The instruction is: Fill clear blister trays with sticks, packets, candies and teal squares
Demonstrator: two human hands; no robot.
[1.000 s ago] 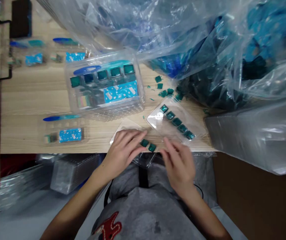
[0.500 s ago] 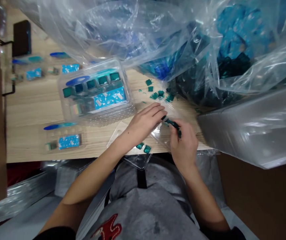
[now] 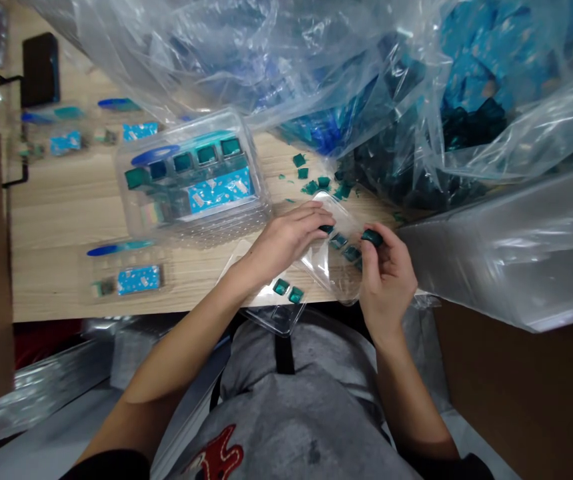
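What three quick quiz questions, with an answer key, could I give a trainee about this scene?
1. What is the right hand pinching between thumb and finger?
2. True or false: the black slab lies at the right end of the table.
3. How many green pieces show in the clear tray jutting furthest over the near table edge?
A) one
B) two
C) four

Key:
1. A dark green piece.
2. False: the black slab lies toward the far left.
3. B.
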